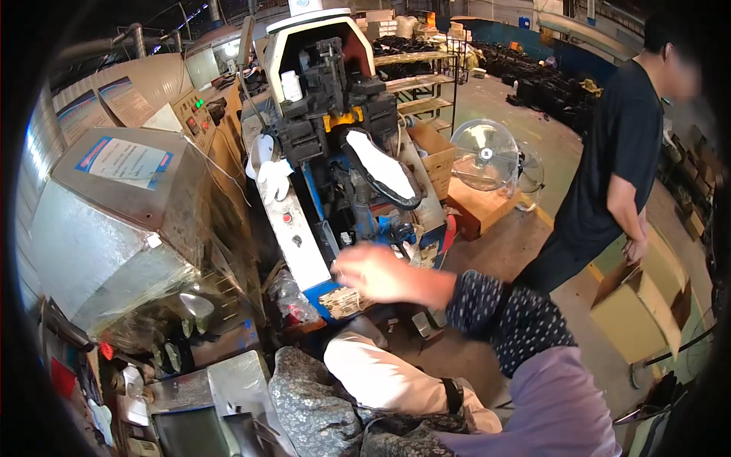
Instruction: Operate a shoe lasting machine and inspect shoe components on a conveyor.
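A shoe (383, 169) with a black upper and a white sole side sits upside down on the blue and black machine (335, 99) ahead of me. My right hand (371, 273), blurred by motion, reaches out of a dark dotted sleeve toward the machine's lower front, below the shoe. Its fingers look spread, with nothing in them. My left hand (352, 359) and forearm are covered in pale cloth with a black wrist band. The hand lies low over a flowered cloth (312, 407) near my lap, and its fingers do not show.
A big metal housing (114, 221) and a control panel (194, 118) stand at the left. A white glove (272, 177) hangs on the machine. At the right are a person in a dark shirt (620, 145), a floor fan (486, 156) and cardboard boxes (640, 316).
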{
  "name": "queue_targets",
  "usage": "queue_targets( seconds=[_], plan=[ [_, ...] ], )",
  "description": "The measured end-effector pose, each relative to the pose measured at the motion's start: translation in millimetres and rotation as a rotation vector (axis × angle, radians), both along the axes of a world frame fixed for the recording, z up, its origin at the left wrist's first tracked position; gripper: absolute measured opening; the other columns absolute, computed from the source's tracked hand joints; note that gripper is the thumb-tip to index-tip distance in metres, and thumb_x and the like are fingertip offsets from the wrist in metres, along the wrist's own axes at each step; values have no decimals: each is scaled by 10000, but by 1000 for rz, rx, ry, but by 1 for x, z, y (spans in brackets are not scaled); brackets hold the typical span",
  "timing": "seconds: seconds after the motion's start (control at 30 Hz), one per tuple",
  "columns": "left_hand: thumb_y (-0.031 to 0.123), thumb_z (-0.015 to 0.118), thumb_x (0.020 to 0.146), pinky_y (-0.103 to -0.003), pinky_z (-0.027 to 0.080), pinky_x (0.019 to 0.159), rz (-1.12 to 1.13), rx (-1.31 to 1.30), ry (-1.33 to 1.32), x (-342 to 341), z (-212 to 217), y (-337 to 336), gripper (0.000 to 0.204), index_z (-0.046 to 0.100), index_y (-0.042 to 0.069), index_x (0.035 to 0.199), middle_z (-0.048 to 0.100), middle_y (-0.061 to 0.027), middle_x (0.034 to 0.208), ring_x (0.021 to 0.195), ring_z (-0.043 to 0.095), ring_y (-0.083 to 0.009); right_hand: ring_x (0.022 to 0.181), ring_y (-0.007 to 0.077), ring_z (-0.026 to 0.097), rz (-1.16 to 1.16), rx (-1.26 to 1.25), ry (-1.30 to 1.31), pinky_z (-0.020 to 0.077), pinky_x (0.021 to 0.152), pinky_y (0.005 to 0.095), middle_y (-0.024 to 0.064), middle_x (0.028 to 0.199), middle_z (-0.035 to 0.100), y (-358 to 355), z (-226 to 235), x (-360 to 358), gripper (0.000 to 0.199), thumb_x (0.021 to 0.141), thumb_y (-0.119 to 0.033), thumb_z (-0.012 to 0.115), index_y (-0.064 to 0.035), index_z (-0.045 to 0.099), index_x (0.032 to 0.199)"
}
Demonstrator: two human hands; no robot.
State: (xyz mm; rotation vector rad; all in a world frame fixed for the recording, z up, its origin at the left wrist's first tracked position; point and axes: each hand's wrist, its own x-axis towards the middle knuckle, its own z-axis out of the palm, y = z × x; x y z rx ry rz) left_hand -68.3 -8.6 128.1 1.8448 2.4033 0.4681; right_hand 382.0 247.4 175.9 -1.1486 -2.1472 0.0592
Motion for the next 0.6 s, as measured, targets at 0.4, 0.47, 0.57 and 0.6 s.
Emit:
queue_targets(
  seconds=[0.4,0.47,0.57,0.6],
  plan=[
    [390,526,929,-667,387,970,-443,144,481,-73,-190,-46,527,472,166,1403,467,-341,1315,1201,391,-637,1119,407,522,-816,-136,-1,454,970,457,180,1362,463,102,55,94,829,598,-318,751,-224,484,1377],
    [154,590,927,-551,467,943,-486,388,243,-50,-173,-33,370,565,84,1290,584,-243,1194,1167,514,-489,1114,404,522,-804,-122,27,451,972,454,175,1366,461,101,53,96,808,595,-304,749,-232,500,1360],
    [76,602,933,-377,507,881,16,156,-758,19,-93,-4,276,608,8,1200,629,-174,1138,1052,599,-270,1114,401,515,-774,-112,52,444,978,452,159,1381,455,99,53,95,778,594,-279,753,-233,518,1334],
    [135,580,968,-266,489,815,104,-40,-912,24,-76,4,266,616,-27,1177,657,-113,1058,909,596,-143,1118,403,511,-794,-67,61,442,980,454,152,1377,456,97,47,98,771,592,-270,755,-234,521,1326]
  ],
)
